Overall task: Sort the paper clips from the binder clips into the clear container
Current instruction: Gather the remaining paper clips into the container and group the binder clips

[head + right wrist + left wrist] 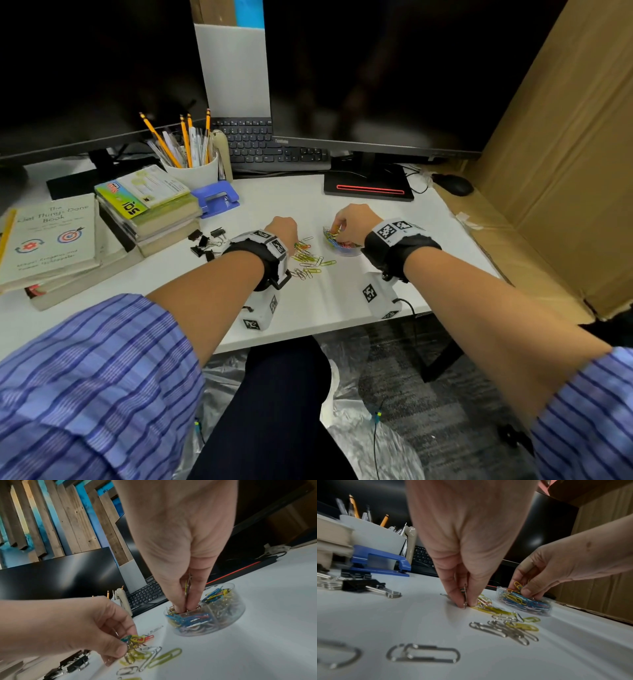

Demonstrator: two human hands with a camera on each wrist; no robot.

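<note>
A round clear container with inner dividers holds many coloured and silver paper clips; it stands at centre right. My right hand reaches into it from above and pinches a few paper clips between its fingertips. My left hand pinches a small bunch of paper clips on the table, just left of the container. Loose paper clips lie between and in front of both hands. Several black binder clips sit in a group to the left of my left wrist.
A stack of books, a blue hole punch and a pencil cup stand at the left. A keyboard, monitor base and mouse line the back. Cardboard walls the right side.
</note>
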